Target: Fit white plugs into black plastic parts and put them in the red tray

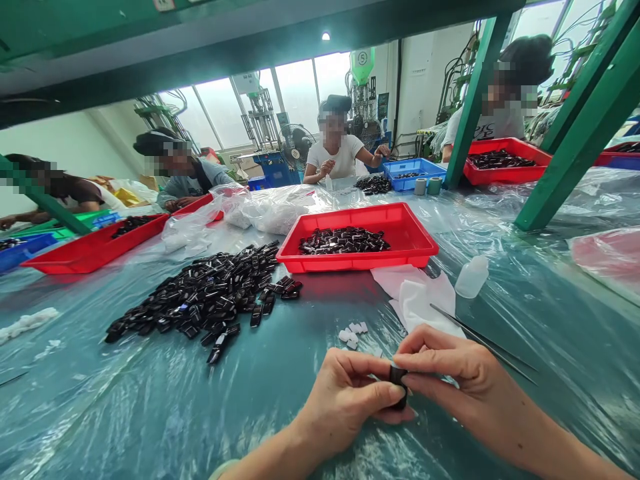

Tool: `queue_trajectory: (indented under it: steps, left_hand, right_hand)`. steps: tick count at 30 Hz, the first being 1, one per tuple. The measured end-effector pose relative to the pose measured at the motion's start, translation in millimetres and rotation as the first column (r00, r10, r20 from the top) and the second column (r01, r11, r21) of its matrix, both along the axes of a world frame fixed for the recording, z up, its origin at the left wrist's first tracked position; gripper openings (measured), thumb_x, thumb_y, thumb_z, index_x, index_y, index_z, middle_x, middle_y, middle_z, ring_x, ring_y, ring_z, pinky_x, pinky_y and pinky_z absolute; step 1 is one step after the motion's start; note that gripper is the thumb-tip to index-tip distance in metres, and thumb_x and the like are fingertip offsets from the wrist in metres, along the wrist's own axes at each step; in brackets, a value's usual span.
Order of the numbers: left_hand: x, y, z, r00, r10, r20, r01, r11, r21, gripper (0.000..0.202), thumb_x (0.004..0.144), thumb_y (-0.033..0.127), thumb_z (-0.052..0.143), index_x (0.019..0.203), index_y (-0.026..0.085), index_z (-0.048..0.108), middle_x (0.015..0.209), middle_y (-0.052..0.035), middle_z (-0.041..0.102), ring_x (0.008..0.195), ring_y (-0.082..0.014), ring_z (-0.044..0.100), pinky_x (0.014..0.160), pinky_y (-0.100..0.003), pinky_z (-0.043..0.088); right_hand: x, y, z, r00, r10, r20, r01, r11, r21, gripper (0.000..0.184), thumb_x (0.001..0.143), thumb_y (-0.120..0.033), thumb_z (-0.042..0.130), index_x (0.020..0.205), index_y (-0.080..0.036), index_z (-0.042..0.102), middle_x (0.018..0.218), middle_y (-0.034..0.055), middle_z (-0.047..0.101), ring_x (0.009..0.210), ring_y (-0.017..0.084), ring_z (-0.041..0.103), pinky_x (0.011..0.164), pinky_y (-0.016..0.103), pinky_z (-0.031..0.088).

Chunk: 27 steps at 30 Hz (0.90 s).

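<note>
My left hand (345,400) and my right hand (450,373) pinch a small black glossy plastic part (399,387) between their fingertips, and the fingers hide most of it. Just beyond my hands lie several small white pieces (351,335). Slim metal tweezers (483,343) rest to the far side of my right hand, on a white cloth (420,297). A loose heap of black parts (205,300) covers the table to my left. Ahead stands a red tray (357,239) holding more black parts. A small translucent plastic bottle (471,277) lies beyond the cloth.
Clear plastic sheeting (100,373) covers the table, with white bags (270,210) at its middle. Several seated co-workers (337,150) work around it beside red trays (505,160) and a blue crate (407,173). Green steel posts (473,107) stand over the table.
</note>
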<state>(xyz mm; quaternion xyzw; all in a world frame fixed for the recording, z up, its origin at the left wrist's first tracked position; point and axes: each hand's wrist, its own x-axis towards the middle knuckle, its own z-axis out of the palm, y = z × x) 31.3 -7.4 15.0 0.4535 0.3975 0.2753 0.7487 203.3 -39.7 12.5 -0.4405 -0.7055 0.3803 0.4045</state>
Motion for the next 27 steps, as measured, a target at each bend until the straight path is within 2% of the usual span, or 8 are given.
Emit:
queue_trajectory:
  steps: [8, 11, 16, 22, 27]
  left_hand:
    - [0.8, -1.3, 0.4, 1.000, 0.027, 0.002, -0.027, 1.000, -0.007, 0.026, 0.054, 0.024, 0.080, 0.072, 0.007, 0.073, 0.056, -0.0062, 0.067, 0.055, -0.0170, 0.066, 0.054, -0.022, 0.054]
    - [0.2, -0.9, -1.3, 1.000, 0.007, -0.007, -0.007, 1.000, -0.002, 0.026, 0.058, 0.024, 0.078, 0.076, 0.006, 0.073, 0.058, -0.0069, 0.068, 0.055, -0.0165, 0.066, 0.054, -0.021, 0.053]
    - [0.0, 0.3, -0.9, 1.000, -0.014, 0.000, 0.014, 0.999, -0.031, 0.023, 0.066, 0.026, 0.073, 0.080, 0.008, 0.072, 0.066, -0.0058, 0.067, 0.060, -0.0172, 0.069, 0.053, -0.017, 0.052]
    - [-3.1, 1.8, 2.8, 0.999, -0.001, 0.050, 0.007, 0.990, -0.137, 0.028, 0.072, 0.032, 0.065, 0.084, 0.007, 0.071, 0.066, -0.0083, 0.068, 0.060, -0.0195, 0.070, 0.050, -0.016, 0.051]
    - [-4.5, 3.8, 1.5, 0.997, 0.002, 0.083, 0.011, 0.989, -0.147, 0.029, 0.074, 0.033, 0.063, 0.082, 0.006, 0.070, 0.072, -0.0104, 0.069, 0.061, -0.0207, 0.070, 0.048, -0.016, 0.050]
  right_hand:
    - [-2.3, 0.7, 0.2, 1.000, 0.005, -0.020, -0.005, 0.999, -0.037, 0.018, 0.087, -0.022, 0.050, 0.080, -0.023, 0.067, 0.083, 0.0000, 0.055, 0.074, 0.010, 0.053, 0.064, 0.021, 0.043]
    - [-3.1, 0.0, 0.6, 0.999, -0.003, -0.032, 0.001, 0.999, -0.039, 0.018, 0.087, -0.021, 0.050, 0.080, -0.022, 0.067, 0.083, 0.0006, 0.055, 0.074, 0.011, 0.053, 0.065, 0.022, 0.044]
    - [-2.2, 3.3, -0.1, 0.995, -0.023, -0.092, 0.016, 0.997, -0.077, 0.020, 0.086, -0.022, 0.050, 0.090, -0.021, 0.069, 0.087, 0.0037, 0.058, 0.080, 0.015, 0.056, 0.070, 0.027, 0.046]
    - [-1.5, 6.5, -3.5, 0.985, -0.027, -0.168, 0.003, 0.990, -0.142, 0.023, 0.086, -0.026, 0.050, 0.096, -0.019, 0.069, 0.086, 0.0045, 0.058, 0.080, 0.016, 0.056, 0.070, 0.029, 0.048]
    - [-0.6, 7.4, -4.2, 0.989, -0.016, -0.150, -0.001, 0.994, -0.111, 0.024, 0.087, -0.026, 0.049, 0.099, -0.020, 0.068, 0.090, 0.0052, 0.061, 0.082, 0.016, 0.057, 0.074, 0.030, 0.047]
